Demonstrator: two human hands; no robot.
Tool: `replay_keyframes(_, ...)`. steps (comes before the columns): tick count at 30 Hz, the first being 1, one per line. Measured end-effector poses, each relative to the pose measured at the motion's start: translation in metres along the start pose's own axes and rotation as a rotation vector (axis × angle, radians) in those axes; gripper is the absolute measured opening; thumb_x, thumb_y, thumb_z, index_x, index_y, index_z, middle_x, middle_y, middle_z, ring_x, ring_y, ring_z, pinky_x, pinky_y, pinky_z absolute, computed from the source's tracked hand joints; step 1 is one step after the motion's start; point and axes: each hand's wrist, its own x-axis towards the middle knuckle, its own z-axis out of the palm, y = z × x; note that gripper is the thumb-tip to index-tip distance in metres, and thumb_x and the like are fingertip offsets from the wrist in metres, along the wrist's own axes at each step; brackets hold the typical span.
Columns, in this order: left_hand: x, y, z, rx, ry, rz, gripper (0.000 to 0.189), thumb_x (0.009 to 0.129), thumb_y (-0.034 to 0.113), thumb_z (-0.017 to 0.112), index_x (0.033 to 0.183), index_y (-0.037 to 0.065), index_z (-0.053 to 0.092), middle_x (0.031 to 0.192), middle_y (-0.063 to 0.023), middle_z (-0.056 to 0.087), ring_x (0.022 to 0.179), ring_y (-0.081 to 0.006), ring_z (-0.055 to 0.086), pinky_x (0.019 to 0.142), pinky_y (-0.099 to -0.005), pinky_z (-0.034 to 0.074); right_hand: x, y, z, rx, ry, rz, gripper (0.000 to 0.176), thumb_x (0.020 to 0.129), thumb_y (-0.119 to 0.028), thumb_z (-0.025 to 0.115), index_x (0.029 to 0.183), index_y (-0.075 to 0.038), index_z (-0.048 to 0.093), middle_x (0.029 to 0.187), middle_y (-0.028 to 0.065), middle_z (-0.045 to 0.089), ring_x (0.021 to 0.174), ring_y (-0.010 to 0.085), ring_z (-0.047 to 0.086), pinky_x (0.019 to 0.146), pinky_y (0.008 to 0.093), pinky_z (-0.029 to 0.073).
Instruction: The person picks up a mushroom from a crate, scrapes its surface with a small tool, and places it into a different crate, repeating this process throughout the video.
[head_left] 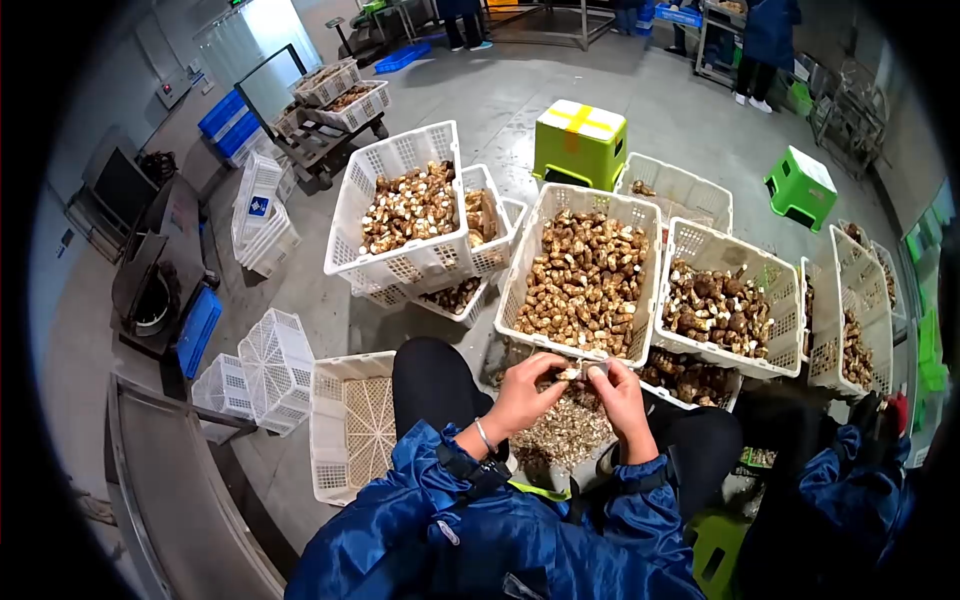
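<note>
In front of my lap, my left hand (525,397) pinches a small brown-and-white mushroom (570,374) between thumb and fingers. My right hand (622,402) is closed close to the mushroom's right end; a small pale thing shows at its fingertips, and I cannot tell what it is. Below both hands lies a heap of pale trimmings (562,438). Just beyond them stands a white perforated crate (508,318) full of brown and white mushrooms (583,280). Left of my knee is a white crate (328,430) with its bare lattice bottom showing.
More mushroom crates surround me, including a stacked one (345,230) at left and one (735,360) at right. Green stools (552,150) stand beyond. A neighbour's blue sleeve (860,480) is close on my right. A loaded cart (322,150) stands back left.
</note>
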Motion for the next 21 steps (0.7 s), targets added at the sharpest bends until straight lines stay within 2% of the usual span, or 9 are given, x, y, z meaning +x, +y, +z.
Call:
replay_keyframes(2,0.000,0.002,-0.001,-0.142,-0.037,-0.191,0.031,0.081,0.004,0.070,0.110,-0.003,0.063,0.104,-0.0067,0.065,0.089,-0.0116,0.062,0.073,-0.0264,0.052,0.000,0.002,-0.002,-0.109,-0.016,-0.067,0.019,0.096,-0.016,0.065,0.105,0.000,0.069,0.088,-0.0010,0.066,0.080,0.0061,0.057,0.072,0.0241,0.048)
replay_keyframes(4,0.000,-0.003,0.001,-0.179,-0.034,-0.207,0.031,0.084,0.004,0.070,0.114,-0.003,0.062,0.105,-0.0047,0.064,0.089,-0.0089,0.060,0.073,-0.0251,0.051,-0.001,0.002,0.004,-0.190,-0.029,-0.132,0.019,0.096,-0.016,0.065,0.105,0.001,0.069,0.088,-0.0015,0.066,0.080,0.0059,0.057,0.072,0.0242,0.048)
replay_keyframes(5,-0.002,-0.008,0.002,-0.197,-0.032,-0.217,0.031,0.086,0.004,0.070,0.115,-0.002,0.062,0.105,-0.0037,0.063,0.089,-0.0075,0.059,0.073,-0.0245,0.050,-0.003,0.001,0.004,-0.188,-0.019,-0.090,0.019,0.096,-0.014,0.065,0.104,0.002,0.069,0.089,-0.0016,0.066,0.081,0.0052,0.057,0.072,0.0237,0.048)
replay_keyframes(6,-0.004,-0.014,0.003,-0.327,-0.059,-0.275,0.032,0.088,0.004,0.069,0.117,-0.002,0.061,0.106,-0.0036,0.063,0.089,-0.0074,0.058,0.074,-0.0244,0.050,-0.003,-0.003,0.000,-0.183,-0.044,-0.001,0.018,0.096,-0.014,0.065,0.105,0.001,0.069,0.090,-0.0010,0.066,0.081,0.0053,0.057,0.072,0.0237,0.048)
replay_keyframes(8,-0.006,-0.024,0.005,-0.587,-0.115,-0.387,0.033,0.091,0.005,0.068,0.122,-0.001,0.059,0.107,-0.0034,0.063,0.091,-0.0072,0.058,0.076,-0.0243,0.050,0.001,0.000,0.002,0.081,-0.001,0.034,0.020,0.097,-0.016,0.064,0.107,0.000,0.069,0.089,-0.0020,0.065,0.080,0.0047,0.055,0.070,0.0234,0.046)
replay_keyframes(13,-0.003,-0.032,0.006,-0.683,-0.137,-0.473,0.028,0.096,0.006,0.065,0.121,-0.003,0.057,0.113,-0.0070,0.063,0.098,-0.0133,0.064,0.085,-0.0270,0.053,0.000,-0.001,0.001,-0.137,-0.036,-0.044,0.020,0.100,-0.017,0.061,0.105,0.002,0.067,0.092,0.0013,0.068,0.081,0.0078,0.062,0.072,0.0245,0.051)
replay_keyframes(17,-0.006,-0.049,0.015,-1.049,-0.076,-0.645,0.022,0.098,0.009,0.063,0.117,-0.001,0.059,0.112,-0.0103,0.064,0.100,-0.0185,0.066,0.087,-0.0310,0.056,0.006,0.011,0.001,0.022,0.063,-0.012,0.019,0.099,-0.018,0.063,0.104,-0.001,0.069,0.086,-0.0025,0.065,0.074,0.0043,0.055,0.066,0.0218,0.044)
replay_keyframes(18,-0.007,-0.051,0.016,-1.052,-0.069,-0.658,0.022,0.098,0.009,0.063,0.116,-0.001,0.059,0.111,-0.0099,0.065,0.099,-0.0181,0.066,0.087,-0.0309,0.056,0.005,0.006,-0.004,-0.101,0.056,0.015,0.020,0.098,-0.018,0.063,0.106,0.000,0.070,0.087,-0.0013,0.067,0.078,0.0050,0.058,0.069,0.0230,0.047)
replay_keyframes(21,-0.007,-0.056,0.021,-1.034,-0.059,-0.678,0.020,0.098,0.011,0.064,0.114,0.000,0.060,0.105,-0.0078,0.065,0.095,-0.0161,0.066,0.086,-0.0301,0.056,0.002,0.002,0.004,-0.132,0.022,-0.079,0.022,0.094,-0.014,0.068,0.107,0.003,0.070,0.090,-0.0006,0.068,0.081,0.0064,0.058,0.072,0.0236,0.049)
